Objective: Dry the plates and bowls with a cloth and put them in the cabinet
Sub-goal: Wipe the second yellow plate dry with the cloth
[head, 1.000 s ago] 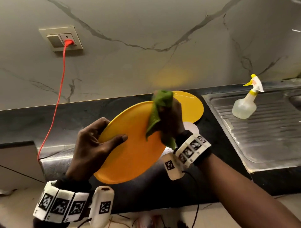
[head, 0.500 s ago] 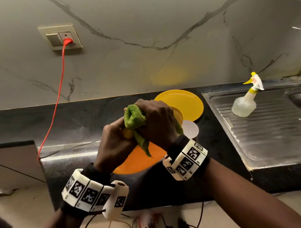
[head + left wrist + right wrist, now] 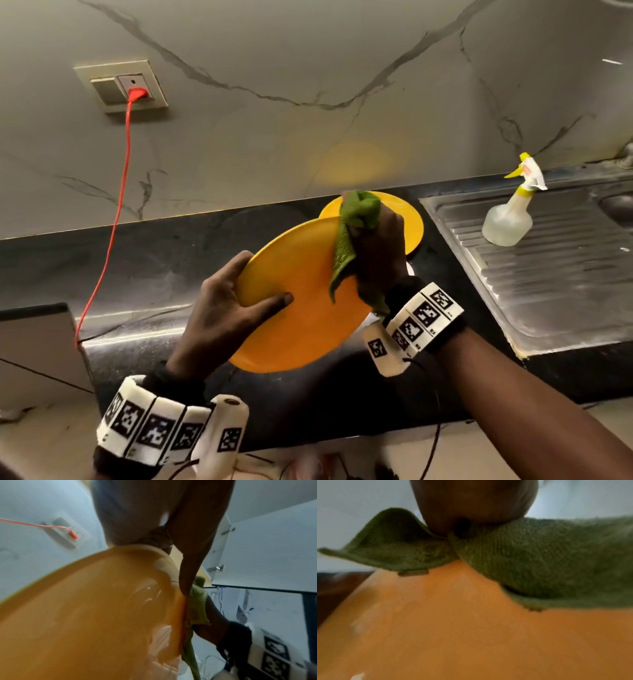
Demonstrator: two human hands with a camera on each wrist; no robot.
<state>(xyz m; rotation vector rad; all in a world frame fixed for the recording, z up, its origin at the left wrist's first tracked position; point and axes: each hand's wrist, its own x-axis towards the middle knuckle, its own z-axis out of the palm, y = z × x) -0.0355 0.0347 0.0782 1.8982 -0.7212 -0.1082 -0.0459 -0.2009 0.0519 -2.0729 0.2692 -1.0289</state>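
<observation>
Left hand (image 3: 226, 308) grips the orange plate (image 3: 301, 308) at its left rim — thumb across the near face, fingers curled round the back. Plate held tilted in the air above the dark counter (image 3: 164, 246), not resting on anything.

Right hand (image 3: 380, 250) is closed round a bunched green cloth (image 3: 356, 219) and presses it to the plate's upper right edge; a loose tail of cloth hangs down over the face. Right wrist view confirms cloth bearing on the orange surface.

Step in hand, by my reading: wiping the plate dry. Cabinet step not begun. A second, yellow plate (image 3: 411, 222) lies flat on the counter behind the hands, w/ something white just below it — mostly hidden, can't tell what. So task is early-to-mid at best.

Other items: spray bottle (image 3: 510, 219) stands on the steel drainboard (image 3: 548, 274) to the right, well apart from the hands. Red cable (image 3: 113, 233) runs from the wall socket (image 3: 120, 85) down toward the counter's left end.

Risks:
- Plate held at one rim only; a wet surface plus sideways push from the cloth could twist it out of the left-hand grip, dropping it onto the counter or the yellow plate.
- Cloth is bunched, so contact patch is small; streaks or the back side may stay wet.
- Hanging tail could snag the rim.
</observation>
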